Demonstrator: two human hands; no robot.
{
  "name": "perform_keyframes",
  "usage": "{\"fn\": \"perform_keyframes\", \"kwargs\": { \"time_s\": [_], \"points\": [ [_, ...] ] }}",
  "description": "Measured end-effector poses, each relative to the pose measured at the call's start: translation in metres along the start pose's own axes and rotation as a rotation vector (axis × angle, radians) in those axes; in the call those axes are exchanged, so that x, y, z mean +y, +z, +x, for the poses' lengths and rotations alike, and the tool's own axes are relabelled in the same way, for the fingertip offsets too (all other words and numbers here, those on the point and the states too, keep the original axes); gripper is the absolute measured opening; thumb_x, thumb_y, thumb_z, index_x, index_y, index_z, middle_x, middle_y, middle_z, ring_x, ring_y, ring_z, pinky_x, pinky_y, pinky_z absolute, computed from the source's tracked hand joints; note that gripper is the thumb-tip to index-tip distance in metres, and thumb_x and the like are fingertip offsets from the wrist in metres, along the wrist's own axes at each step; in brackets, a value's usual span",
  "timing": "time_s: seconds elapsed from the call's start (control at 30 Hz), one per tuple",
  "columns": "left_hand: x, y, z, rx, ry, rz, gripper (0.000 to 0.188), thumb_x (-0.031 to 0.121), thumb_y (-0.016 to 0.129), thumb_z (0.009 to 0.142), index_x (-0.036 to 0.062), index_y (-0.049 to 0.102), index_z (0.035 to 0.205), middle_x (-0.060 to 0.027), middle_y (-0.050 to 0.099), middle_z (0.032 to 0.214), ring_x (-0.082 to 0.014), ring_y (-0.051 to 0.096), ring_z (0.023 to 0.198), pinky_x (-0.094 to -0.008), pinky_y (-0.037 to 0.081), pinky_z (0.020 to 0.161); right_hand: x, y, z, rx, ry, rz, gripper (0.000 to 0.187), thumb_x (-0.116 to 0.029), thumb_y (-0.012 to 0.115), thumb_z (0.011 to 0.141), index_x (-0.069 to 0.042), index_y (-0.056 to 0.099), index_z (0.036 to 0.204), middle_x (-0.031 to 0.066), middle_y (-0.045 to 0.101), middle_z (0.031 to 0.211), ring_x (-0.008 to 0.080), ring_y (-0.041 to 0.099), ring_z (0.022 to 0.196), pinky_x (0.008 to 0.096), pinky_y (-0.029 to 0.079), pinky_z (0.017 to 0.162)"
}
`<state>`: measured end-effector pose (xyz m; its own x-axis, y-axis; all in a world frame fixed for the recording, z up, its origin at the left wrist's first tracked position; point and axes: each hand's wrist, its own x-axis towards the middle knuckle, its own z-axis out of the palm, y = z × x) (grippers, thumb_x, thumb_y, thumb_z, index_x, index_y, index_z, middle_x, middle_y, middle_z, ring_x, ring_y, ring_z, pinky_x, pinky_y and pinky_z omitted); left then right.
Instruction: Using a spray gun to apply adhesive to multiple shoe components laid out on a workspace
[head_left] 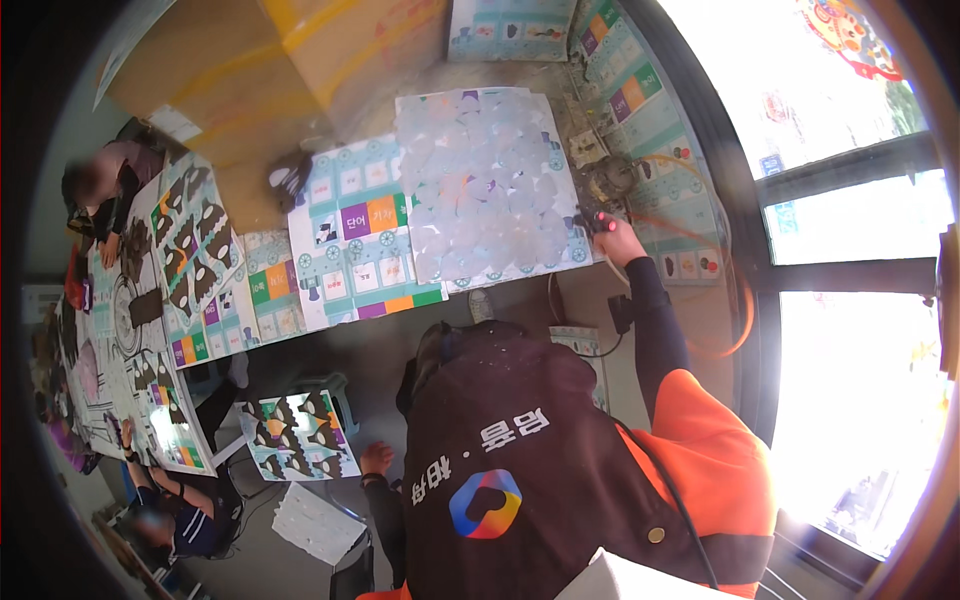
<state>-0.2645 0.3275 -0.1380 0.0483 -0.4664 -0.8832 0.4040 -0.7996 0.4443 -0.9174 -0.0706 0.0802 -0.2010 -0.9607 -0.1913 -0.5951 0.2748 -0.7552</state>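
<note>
Brown apron (500, 400) sits below the pale sheet (490, 190), laid flat on printed boards (350, 260) presumably for support, right hand (618, 242) curling fingers round a dark tool (586, 217) at the sheet's right edge, left hand (376, 458) lower-left, can't tell its fingers.

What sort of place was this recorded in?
Likely a small paper-goods workshop: colourful printed sheets laid side by side, taped brown cardboard behind them, and other people at the left.
</note>
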Motion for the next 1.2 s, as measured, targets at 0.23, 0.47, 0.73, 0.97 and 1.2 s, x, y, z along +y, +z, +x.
{"fn": "perform_keyframes", "kwargs": {
  "time_s": [0.23, 0.47, 0.73, 0.97, 1.2],
  "points": [
    [0.007, -0.005, 0.001, 0.084, -0.032, -0.199, 0.037, 0.028, 0.036, 0.092, 0.0037, 0.052, 0.114, -0.0138, 0.055, 0.089, -0.0229, 0.051, 0.07, -0.0298, 0.041, 0.055, -0.036, 0.02, 0.039, -0.113, -0.019, -0.027, 0.014, -0.009, 0.056, 0.067, -0.002, 0.058, 0.079, 0.0124, 0.06, 0.064, 0.0261, 0.06, 0.061, 0.0356, 0.045, 0.057],
    [-0.006, 0.015, -0.02, 0.234, 0.051, 0.061, 0.033, 0.026, 0.04, 0.09, 0.0039, 0.052, 0.112, -0.015, 0.056, 0.09, -0.025, 0.055, 0.075, -0.0308, 0.046, 0.059, -0.053, 0.029, 0.055, -0.099, 0.088, 0.027, 0.004, -0.009, 0.061, 0.058, -0.009, 0.06, 0.062, 0.0064, 0.059, 0.06, 0.0236, 0.06, 0.061, 0.0347, 0.046, 0.056],
    [-0.027, 0.013, -0.025, 0.143, 0.254, 0.557, 0.033, 0.022, 0.042, 0.087, 0.0029, 0.051, 0.113, -0.0171, 0.057, 0.096, -0.0281, 0.056, 0.082, -0.0342, 0.048, 0.065, -0.044, 0.045, 0.073, -0.115, -0.179, -0.039, 0.005, -0.008, 0.061, 0.055, -0.008, 0.056, 0.055, 0.006, 0.055, 0.056, 0.0212, 0.059, 0.061, 0.0343, 0.045, 0.053],
    [-0.05, 0.011, -0.029, 0.047, 0.449, 1.054, 0.034, 0.018, 0.044, 0.084, 0.002, 0.049, 0.114, -0.0193, 0.057, 0.102, -0.0312, 0.056, 0.089, -0.0376, 0.049, 0.071, -0.061, 0.065, 0.09, -0.157, -0.181, 0.001, 0.002, -0.006, 0.059, 0.061, -0.005, 0.058, 0.062, 0.0058, 0.055, 0.058, 0.0185, 0.057, 0.054, 0.0303, 0.043, 0.05],
    [-0.035, 0.028, -0.039, -0.079, 0.468, 0.441, 0.031, 0.009, 0.047, 0.081, 0.0012, 0.051, 0.111, -0.0149, 0.059, 0.096, -0.0254, 0.057, 0.086, -0.0341, 0.047, 0.065, -0.069, 0.074, 0.11, -0.319, -0.083, 0.09, 0.004, -0.007, 0.056, 0.068, -0.004, 0.059, 0.067, 0.007, 0.057, 0.058, 0.0187, 0.052, 0.046, 0.0316, 0.04, 0.045]
  ]
}}
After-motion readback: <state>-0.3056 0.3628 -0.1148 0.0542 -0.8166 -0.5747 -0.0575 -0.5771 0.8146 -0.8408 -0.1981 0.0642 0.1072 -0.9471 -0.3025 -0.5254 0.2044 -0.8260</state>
